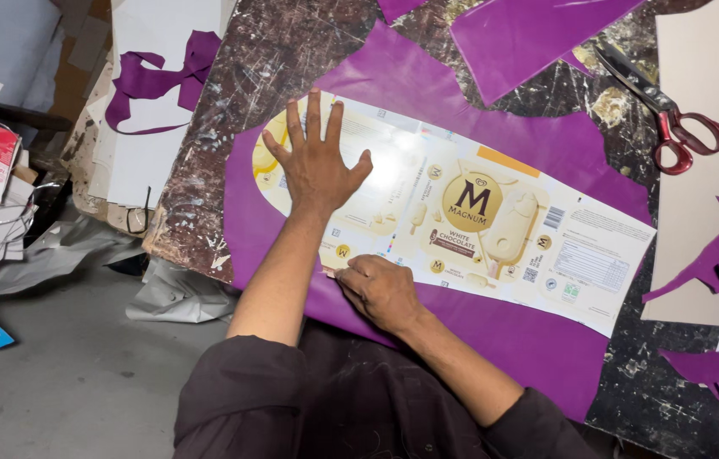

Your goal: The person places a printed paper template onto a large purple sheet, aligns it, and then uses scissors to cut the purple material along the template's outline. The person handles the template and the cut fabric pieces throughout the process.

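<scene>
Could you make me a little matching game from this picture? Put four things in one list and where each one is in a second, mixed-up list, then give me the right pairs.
Things:
1. left hand
2. right hand
3. scissors
4. purple sheet

Places:
A. lying at the top right of the table, red handles toward the right
B. spread flat, palm down, on the rounded end of the cream card
C. lying under the cream card
D. fingers bent at the near edge of the cream card

Pairs: 1-B, 2-D, 3-A, 4-C

The cream card is a flattened food box on a scratched dark table.
</scene>
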